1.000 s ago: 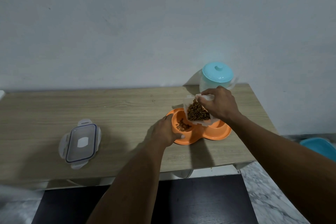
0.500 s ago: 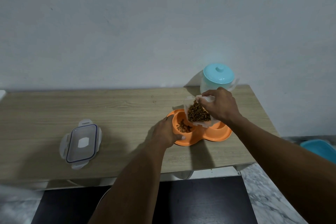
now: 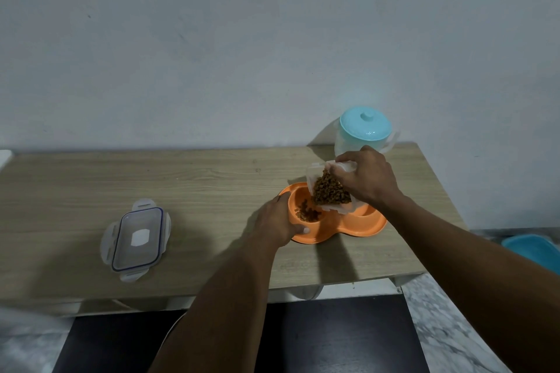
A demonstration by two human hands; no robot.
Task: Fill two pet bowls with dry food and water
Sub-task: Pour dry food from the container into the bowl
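An orange double pet bowl (image 3: 357, 228) sits on the wooden table (image 3: 197, 191) at the right. My left hand (image 3: 277, 222) grips its left rim, thumb on the near edge. My right hand (image 3: 368, 179) holds a clear plastic container (image 3: 315, 171) of brown kibble (image 3: 328, 191), tilted steeply over the left bowl. A small heap of kibble (image 3: 307, 213) lies in that left bowl. The right bowl is mostly hidden behind the container and my right hand. A pale jug with a turquoise lid (image 3: 365, 127) stands behind the bowls by the wall.
The container's clear lid (image 3: 138, 238) lies flat on the table at the left. A turquoise tub (image 3: 533, 248) sits on the floor at the far right. Below the table's front edge are a dark mat and marble floor.
The container has tipped a little further and more kibble has dropped into the left bowl. Both hands stay in nearly the same place.
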